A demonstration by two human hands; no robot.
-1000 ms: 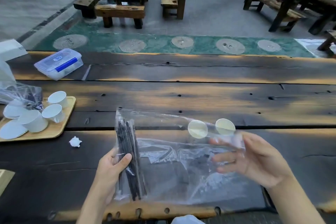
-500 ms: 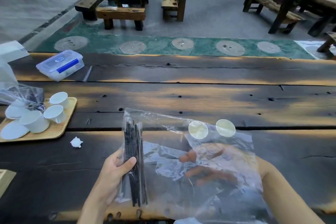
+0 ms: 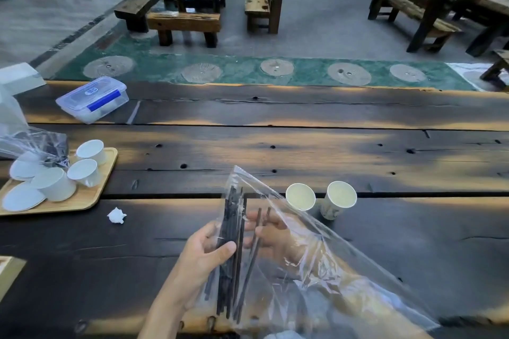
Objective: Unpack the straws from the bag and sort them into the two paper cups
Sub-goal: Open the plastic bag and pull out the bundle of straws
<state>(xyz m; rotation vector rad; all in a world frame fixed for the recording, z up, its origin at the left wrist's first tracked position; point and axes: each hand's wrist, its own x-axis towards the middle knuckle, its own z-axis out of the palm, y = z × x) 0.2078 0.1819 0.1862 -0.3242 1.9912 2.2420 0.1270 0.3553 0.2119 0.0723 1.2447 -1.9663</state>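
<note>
I'm holding the clear bag (image 3: 316, 270) over the table (image 3: 275, 151), left hand (image 3: 201, 259) clamping the black straws (image 3: 230, 242) through the plastic. Right hand (image 3: 278, 239) is inside, fingers closing on two loose straws. Both paper cups (image 3: 321, 199) are standing empty just beyond; next I'm pulling those out, I reckon.

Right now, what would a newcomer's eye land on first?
The clear bag at the table's near edge, with the right hand inside it at a couple of black straws and the left hand gripping the rest of the bundle from outside. Just beyond, two empty paper cups stand side by side. Far left, a wooden tray holds small white cups.
</note>
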